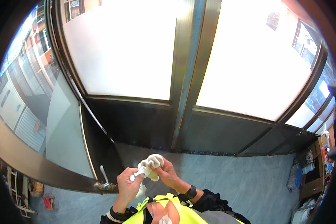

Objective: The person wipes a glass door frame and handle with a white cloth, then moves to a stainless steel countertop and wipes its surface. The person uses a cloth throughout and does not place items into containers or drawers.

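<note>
A crumpled white cloth (153,162), perhaps a glove, is bunched up between my two hands in front of my chest. My left hand (128,181) pinches its near side between thumb and fingers, and part of it hangs below that hand. My right hand (167,172) grips the far, folded end, with a yellowish patch showing underneath. The folds hide the cloth's full shape. Just left of my left hand is the metal lever handle (104,179) of an open glazed door (70,120).
Ahead stands a dark-framed partition with frosted panes (128,56). A blue crate (294,177) and cluttered shelving (312,182) line the right side of the grey floor (235,179). At lower left are a red object (48,202) and a metal frame (23,193).
</note>
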`<action>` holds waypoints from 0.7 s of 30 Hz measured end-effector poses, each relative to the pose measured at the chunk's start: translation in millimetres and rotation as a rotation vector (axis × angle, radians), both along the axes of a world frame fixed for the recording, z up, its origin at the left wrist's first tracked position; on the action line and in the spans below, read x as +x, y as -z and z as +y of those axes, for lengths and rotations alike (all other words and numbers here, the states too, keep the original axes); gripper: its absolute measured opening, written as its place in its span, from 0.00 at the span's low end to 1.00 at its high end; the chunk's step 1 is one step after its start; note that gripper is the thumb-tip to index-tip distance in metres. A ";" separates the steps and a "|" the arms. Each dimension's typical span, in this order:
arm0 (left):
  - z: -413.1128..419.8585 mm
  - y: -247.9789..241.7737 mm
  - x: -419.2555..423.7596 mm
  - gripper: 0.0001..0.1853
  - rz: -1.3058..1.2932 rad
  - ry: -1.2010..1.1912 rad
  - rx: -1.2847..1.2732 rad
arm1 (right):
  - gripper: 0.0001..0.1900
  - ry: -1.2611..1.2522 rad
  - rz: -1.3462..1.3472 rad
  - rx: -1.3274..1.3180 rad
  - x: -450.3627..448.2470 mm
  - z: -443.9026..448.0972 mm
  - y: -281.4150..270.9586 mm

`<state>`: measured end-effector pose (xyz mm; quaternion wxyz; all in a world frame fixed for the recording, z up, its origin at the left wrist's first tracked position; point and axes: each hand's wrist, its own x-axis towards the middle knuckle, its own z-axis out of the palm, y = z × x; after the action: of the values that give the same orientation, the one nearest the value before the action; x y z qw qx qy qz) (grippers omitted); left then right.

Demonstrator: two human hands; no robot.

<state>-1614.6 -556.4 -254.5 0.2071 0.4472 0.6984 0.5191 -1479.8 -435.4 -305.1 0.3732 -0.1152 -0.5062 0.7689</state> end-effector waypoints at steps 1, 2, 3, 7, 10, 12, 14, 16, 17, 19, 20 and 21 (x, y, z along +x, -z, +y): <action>13.2 5.1 6.3 0.07 -0.021 0.001 -0.013 | 0.16 0.006 -0.014 0.020 6.0 9.8 4.3; 27.6 9.5 12.2 0.06 -0.084 -0.002 -0.025 | 0.14 0.041 -0.039 -0.002 11.6 20.6 7.7; 39.7 12.5 17.4 0.06 -0.150 -0.007 -0.040 | 0.15 0.096 -0.049 -0.011 16.8 34.2 9.9; 87.1 12.9 29.9 0.06 -0.304 -0.056 -0.026 | 0.14 0.338 -0.119 0.077 42.4 94.5 5.2; 127.1 3.3 34.6 0.07 -0.317 -0.037 0.025 | 0.13 0.429 -0.212 0.243 59.9 137.7 -11.1; 154.5 -8.3 35.7 0.11 -0.327 0.033 0.054 | 0.13 0.444 -0.178 0.287 65.7 161.5 -26.4; 186.6 -21.4 37.0 0.17 -0.213 0.077 0.181 | 0.12 0.468 -0.175 0.319 65.0 179.9 -43.5; 215.1 -35.7 32.3 0.24 -0.041 0.141 0.209 | 0.11 0.479 -0.130 0.316 62.3 190.6 -60.3; 230.7 -42.4 30.7 0.24 -0.046 0.158 0.225 | 0.11 0.509 -0.141 0.355 60.2 194.9 -68.7; 263.2 -55.9 26.0 0.22 -0.045 0.209 0.330 | 0.10 0.575 -0.164 0.440 54.3 205.9 -86.7; 277.5 -63.8 19.2 0.17 -0.026 0.208 0.315 | 0.10 0.633 -0.164 0.440 50.3 213.3 -96.3; 290.6 -71.8 13.8 0.12 -0.080 0.207 0.336 | 0.10 0.692 -0.224 0.485 49.1 223.0 -107.7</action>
<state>-1600.8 -265.8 -182.7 0.2095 0.5239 0.5432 0.6217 -1430.7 -212.4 -197.4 0.5679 -0.2698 -0.6409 0.4403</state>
